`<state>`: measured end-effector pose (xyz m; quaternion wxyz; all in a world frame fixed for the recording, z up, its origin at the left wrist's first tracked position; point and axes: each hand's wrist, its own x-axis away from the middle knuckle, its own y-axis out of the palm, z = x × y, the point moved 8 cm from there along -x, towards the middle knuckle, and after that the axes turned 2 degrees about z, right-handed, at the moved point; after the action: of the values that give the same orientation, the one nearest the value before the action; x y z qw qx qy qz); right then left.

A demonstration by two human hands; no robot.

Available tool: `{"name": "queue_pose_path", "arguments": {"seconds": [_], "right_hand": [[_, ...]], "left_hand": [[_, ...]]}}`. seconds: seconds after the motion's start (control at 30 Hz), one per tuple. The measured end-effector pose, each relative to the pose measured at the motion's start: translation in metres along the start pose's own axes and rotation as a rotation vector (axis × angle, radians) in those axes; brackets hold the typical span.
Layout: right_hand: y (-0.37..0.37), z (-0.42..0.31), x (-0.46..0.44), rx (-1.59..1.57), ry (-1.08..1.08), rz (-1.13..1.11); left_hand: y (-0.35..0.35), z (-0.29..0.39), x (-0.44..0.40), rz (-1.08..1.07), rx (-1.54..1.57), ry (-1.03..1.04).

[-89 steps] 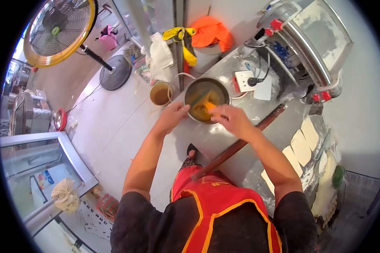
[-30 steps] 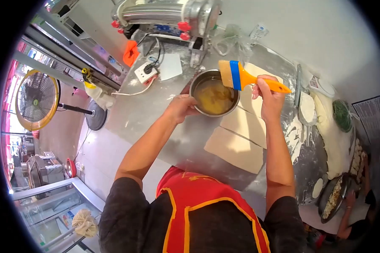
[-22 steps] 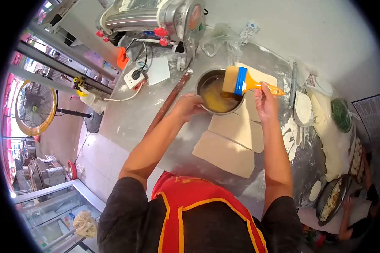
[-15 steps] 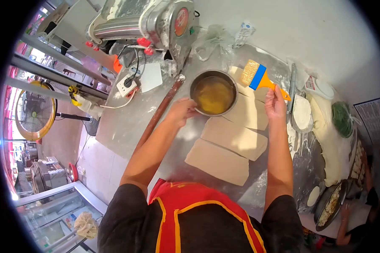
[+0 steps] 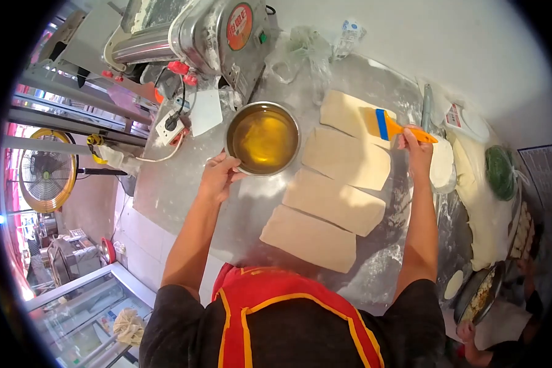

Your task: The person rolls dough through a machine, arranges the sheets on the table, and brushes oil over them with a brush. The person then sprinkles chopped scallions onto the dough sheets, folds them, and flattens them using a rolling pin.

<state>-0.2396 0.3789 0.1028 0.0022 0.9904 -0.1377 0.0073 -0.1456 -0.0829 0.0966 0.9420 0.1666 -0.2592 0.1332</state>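
My left fingers clamp the bowl toward eleven o'clock; my right fingers pinch the brush toward one.

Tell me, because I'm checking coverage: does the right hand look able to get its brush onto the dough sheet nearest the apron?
Probably yes: the right hand holds the brush, and only flat dough sheets seem to lie between; the pot is off to the left.

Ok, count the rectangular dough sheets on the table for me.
4, in one row: the nearest sheet, just beyond the apron; the second sheet past it; the third sheet next; and the farthest sheet, under the brush.
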Motion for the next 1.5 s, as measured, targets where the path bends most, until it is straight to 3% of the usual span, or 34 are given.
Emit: {"name": "queue_pose_path", "arguments": {"seconds": [0.2,0.23,0.37,0.47,0.6,0.73,0.77,0.87,1.0,1.13,1.23,1.27,1.37,1.5], "right_hand": [[0.047,0.021,0.062,0.156,0.084,-0.245],[0.036,0.020,0.065,0.305,0.061,-0.218],[0.004,-0.009,0.089,0.188,0.086,-0.143],[0.031,-0.012,0.130,0.098,0.112,-0.230],[0.052,0.024,0.169,0.217,0.155,-0.308],[0.002,0.003,0.186,0.348,0.162,-0.247],[-0.003,-0.003,0.194,0.246,0.184,-0.187],[0.024,-0.017,0.222,0.201,0.190,-0.164],[0.082,0.012,0.269,0.193,0.290,-0.312],[0.034,0.022,0.296,0.380,0.286,-0.188],[0.007,-0.002,0.309,0.431,0.275,-0.082],[0.010,-0.015,0.310,0.380,0.244,-0.044],[0.048,-0.064,0.303,0.231,0.106,0.059],[0.171,-0.108,0.282,-0.056,0.037,0.004]], "left_hand": [[-0.015,-0.004,0.022,-0.026,0.001,-0.024],[-0.016,-0.002,0.026,-0.021,0.003,-0.029],[-0.034,-0.012,0.034,-0.012,-0.020,-0.030],[-0.044,-0.012,0.038,-0.068,-0.028,-0.022],[-0.070,-0.022,0.038,-0.099,0.006,-0.016],[-0.077,-0.013,0.049,-0.093,-0.012,-0.002],[-0.082,-0.014,0.049,-0.104,-0.005,0.000],[-0.097,-0.014,0.045,-0.159,0.016,0.007],[-0.095,0.004,0.064,-0.186,0.018,0.003],[-0.119,0.003,0.056,-0.256,0.065,-0.045],[-0.137,0.007,0.054,-0.397,0.083,-0.053],[-0.145,0.009,0.054,-0.356,0.061,-0.048],[-0.162,0.023,0.067,-0.234,-0.004,-0.031],[-0.192,0.033,0.075,-0.170,-0.004,0.014]]}}
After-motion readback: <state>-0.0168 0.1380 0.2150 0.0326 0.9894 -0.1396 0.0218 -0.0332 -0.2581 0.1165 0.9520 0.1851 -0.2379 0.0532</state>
